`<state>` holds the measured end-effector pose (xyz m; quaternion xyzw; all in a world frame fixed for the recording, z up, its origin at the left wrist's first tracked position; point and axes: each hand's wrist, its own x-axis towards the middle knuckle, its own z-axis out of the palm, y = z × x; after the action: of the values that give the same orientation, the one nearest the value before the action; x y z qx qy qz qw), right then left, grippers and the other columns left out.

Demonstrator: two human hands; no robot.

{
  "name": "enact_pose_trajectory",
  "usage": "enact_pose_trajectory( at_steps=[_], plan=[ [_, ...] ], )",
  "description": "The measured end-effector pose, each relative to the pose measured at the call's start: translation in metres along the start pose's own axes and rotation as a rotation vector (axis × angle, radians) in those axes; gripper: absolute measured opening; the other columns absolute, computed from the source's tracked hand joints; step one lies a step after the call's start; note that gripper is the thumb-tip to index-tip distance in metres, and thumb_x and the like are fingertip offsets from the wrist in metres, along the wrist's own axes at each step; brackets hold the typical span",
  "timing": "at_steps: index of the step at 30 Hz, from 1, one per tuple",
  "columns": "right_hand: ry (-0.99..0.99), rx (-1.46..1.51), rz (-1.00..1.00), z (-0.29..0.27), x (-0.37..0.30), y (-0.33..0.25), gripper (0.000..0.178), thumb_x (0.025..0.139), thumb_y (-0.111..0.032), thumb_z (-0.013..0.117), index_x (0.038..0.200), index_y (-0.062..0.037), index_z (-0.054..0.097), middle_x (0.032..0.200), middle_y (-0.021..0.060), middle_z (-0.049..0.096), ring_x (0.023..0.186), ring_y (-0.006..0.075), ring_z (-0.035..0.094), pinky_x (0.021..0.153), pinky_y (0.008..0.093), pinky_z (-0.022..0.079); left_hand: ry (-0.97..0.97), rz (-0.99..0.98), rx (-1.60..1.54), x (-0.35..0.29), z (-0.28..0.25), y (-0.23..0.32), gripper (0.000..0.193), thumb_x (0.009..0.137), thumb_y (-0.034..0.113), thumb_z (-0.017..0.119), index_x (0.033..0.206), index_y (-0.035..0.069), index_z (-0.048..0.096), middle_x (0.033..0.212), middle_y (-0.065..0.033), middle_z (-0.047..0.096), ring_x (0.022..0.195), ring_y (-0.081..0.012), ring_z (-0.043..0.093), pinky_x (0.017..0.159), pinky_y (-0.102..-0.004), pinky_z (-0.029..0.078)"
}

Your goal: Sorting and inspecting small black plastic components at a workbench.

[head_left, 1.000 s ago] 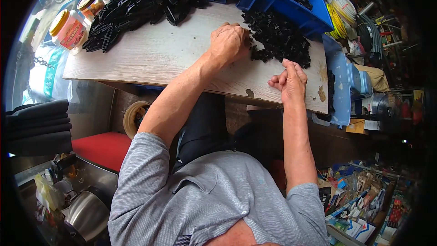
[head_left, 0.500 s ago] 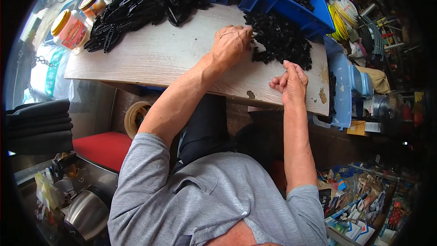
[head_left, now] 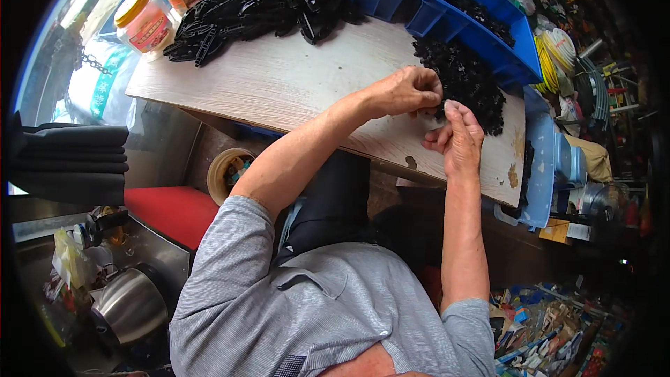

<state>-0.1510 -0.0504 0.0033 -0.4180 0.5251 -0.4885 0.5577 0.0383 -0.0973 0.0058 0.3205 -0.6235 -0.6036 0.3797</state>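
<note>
My left hand [head_left: 405,92] and my right hand [head_left: 462,141] meet above the near edge of a heap of small black parts [head_left: 466,80] on the table's right side. Thumb and fingers of each hand are pinched together. A small black part [head_left: 440,109] shows between the fingertips, mostly covered by them; its exact shape is too small to make out. The other fingers of my right hand are curled toward the palm. Farther left on the table lies a big pile of long black slotted pieces [head_left: 237,17].
Blue bins [head_left: 481,21] with black parts stand along the table's [head_left: 279,77] back edge. Jars [head_left: 143,24] are at the far left corner. Beside the right edge is a light blue bin [head_left: 541,167]. A round tub [head_left: 222,174] and a red seat [head_left: 167,213] are below left.
My left hand has moved from the heap's left edge toward my right hand, and their fingertips now meet at a small black part. The whole view has shifted slightly.
</note>
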Motion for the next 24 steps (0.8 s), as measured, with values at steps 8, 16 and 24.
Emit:
enact_pose_trajectory(
  at_steps=[8, 16, 24],
  plan=[
    [-0.108, -0.03, -0.052, 0.0, 0.001, 0.006, 0.027, 0.088, -0.03, 0.073, 0.1, -0.0068, 0.065, 0.052, 0.0019, 0.054, 0.045, 0.0143, 0.057, 0.047, 0.0331, 0.055, -0.029, -0.035, -0.137, -0.002, 0.001, -0.012, 0.015, 0.093, 0.019, 0.066, 0.093, 0.005, 0.062, 0.079, -0.0039, 0.067, 0.07, -0.0135, 0.063, 0.062, -0.0255, 0.051],
    [-0.121, 0.101, -0.062, -0.001, -0.003, 0.008, 0.024, 0.088, -0.025, 0.074, 0.098, -0.0061, 0.063, 0.052, 0.0026, 0.054, 0.05, 0.0173, 0.062, 0.048, 0.0356, 0.057, 0.963, 0.082, 1.584, -0.039, -0.096, -0.02, 0.018, 0.075, 0.02, 0.069, 0.09, 0.009, 0.066, 0.09, -0.0071, 0.066, 0.096, -0.028, 0.057, 0.074, -0.0426, 0.046],
    [-0.115, 0.159, -0.056, -0.005, -0.003, 0.009, 0.023, 0.089, -0.022, 0.072, 0.101, -0.0058, 0.061, 0.053, 0.0027, 0.054, 0.054, 0.0181, 0.063, 0.053, 0.0394, 0.06, 0.893, -0.018, 1.668, -0.047, -0.11, -0.026, 0.014, 0.074, 0.021, 0.068, 0.083, 0.011, 0.07, 0.093, -0.006, 0.066, 0.099, -0.0272, 0.054, 0.077, -0.0443, 0.039]
  ],
)
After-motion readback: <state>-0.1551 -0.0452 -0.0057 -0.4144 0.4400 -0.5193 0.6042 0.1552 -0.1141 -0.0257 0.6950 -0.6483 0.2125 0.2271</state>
